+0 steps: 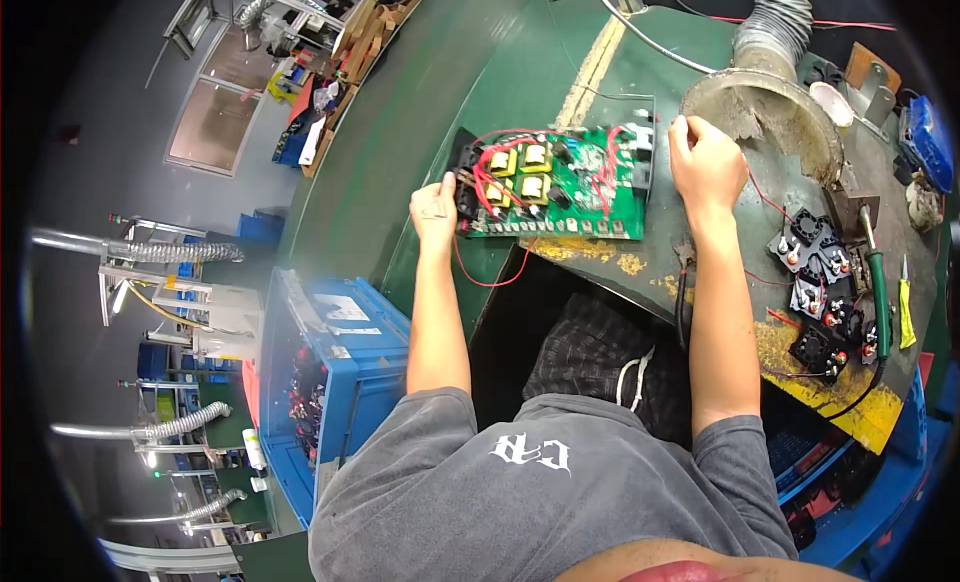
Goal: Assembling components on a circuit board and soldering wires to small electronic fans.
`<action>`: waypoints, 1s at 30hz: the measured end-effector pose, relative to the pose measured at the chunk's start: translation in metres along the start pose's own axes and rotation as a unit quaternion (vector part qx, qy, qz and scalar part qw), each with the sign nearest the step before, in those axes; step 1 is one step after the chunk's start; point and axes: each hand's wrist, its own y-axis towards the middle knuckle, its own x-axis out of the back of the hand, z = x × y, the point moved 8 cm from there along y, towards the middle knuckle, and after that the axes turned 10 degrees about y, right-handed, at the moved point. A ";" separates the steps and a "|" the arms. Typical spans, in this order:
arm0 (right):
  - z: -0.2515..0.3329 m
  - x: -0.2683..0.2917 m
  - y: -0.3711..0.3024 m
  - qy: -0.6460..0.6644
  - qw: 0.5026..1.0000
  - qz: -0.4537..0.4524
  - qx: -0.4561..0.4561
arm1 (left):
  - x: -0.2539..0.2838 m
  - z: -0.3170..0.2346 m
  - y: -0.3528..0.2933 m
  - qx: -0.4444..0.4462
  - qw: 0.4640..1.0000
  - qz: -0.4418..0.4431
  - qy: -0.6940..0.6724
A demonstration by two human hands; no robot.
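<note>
Right now the green circuit board [578,182] is in front of me, at the near edge of the worktop [530,77], its component side facing up; whether it rests there or hangs just above, I cannot tell. My left grip [433,214] is closed on its left end, at the black end piece [466,187], with the thumb along the upper side. My right grip [708,167] is curled just beyond the board's right end, fingers folded; from this angle I cannot tell whether it pinches anything. I judge the board stiff and fairly light, a little heavier where the yellow transformers [536,189] crowd its left half. The solder joints and the tangle of red wires [492,172] look like the fragile part, so I would take it by the two ends or bare edges and never lift by a lead; one red loop [510,282] dangles below the near edge and could snag. Beyond my right grip stands the dirty extraction hood [718,97] on its flexible duct [778,17]. Farther right lie small black fans [820,350], a soldering iron with a green handle [878,282] and a slim yellow tool [906,307]. Down to my left sits a blue bin [375,387] with parts in it.
</note>
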 end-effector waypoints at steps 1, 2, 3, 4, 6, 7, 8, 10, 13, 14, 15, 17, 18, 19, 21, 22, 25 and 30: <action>0.003 0.001 -0.001 0.001 1.000 -0.013 0.019 | 0.001 0.018 0.005 0.033 0.999 -0.008 -0.027; 0.009 0.001 0.000 0.004 0.999 -0.027 0.040 | 0.004 0.038 0.010 0.068 0.996 -0.011 -0.051; 0.008 0.000 0.000 0.001 0.999 -0.025 0.042 | 0.009 0.043 0.014 0.059 0.995 -0.028 -0.080; 0.007 -0.001 0.000 0.004 0.999 -0.025 0.042 | 0.011 0.047 0.016 0.051 0.992 -0.045 -0.109; 0.004 -0.003 -0.001 0.002 0.999 -0.023 0.042 | 0.018 0.062 0.021 0.092 0.978 -0.058 -0.178; 0.003 -0.006 -0.002 0.008 0.999 -0.018 0.038 | 0.021 0.078 0.022 0.134 0.960 -0.078 -0.231; 0.002 -0.008 -0.001 0.012 0.999 -0.015 0.036 | 0.019 0.085 0.022 0.175 0.937 -0.097 -0.286; -0.004 -0.009 -0.001 0.002 1.000 -0.001 0.021 | 0.009 0.097 0.026 0.263 0.863 -0.194 -0.385; 0.017 -0.017 -0.004 0.053 0.998 0.017 0.027 | 0.038 0.175 0.056 0.261 0.815 -0.241 -0.457; 0.000 -0.011 -0.004 0.038 0.999 0.004 0.034 | -0.002 0.138 0.056 0.346 0.788 -0.216 -0.462; 0.009 -0.010 -0.006 0.045 0.998 0.004 0.042 | 0.004 0.149 0.059 0.363 0.780 -0.243 -0.448; 0.015 -0.013 -0.007 0.053 0.997 0.013 0.052 | 0.000 0.169 0.079 0.415 0.752 -0.267 -0.438; 0.015 -0.013 -0.007 0.051 0.997 0.013 0.061 | -0.011 0.174 0.091 0.419 0.752 -0.262 -0.437; 0.014 -0.014 -0.007 0.029 0.997 0.025 0.063 | -0.021 0.183 0.097 0.450 0.758 -0.259 -0.396; 0.026 -0.013 -0.006 0.066 0.995 0.012 0.077 | 0.009 0.242 0.137 0.447 0.799 -0.241 -0.322; 0.015 -0.014 -0.005 0.040 0.995 -0.005 0.092 | -0.049 0.231 0.134 0.539 0.738 -0.205 -0.351; 0.031 0.001 -0.003 0.090 0.994 0.020 0.065 | -0.002 0.306 0.176 0.507 0.770 -0.189 -0.339; 0.045 -0.014 -0.005 0.057 0.991 0.079 0.096 | -0.066 0.308 0.149 0.611 0.699 -0.220 -0.301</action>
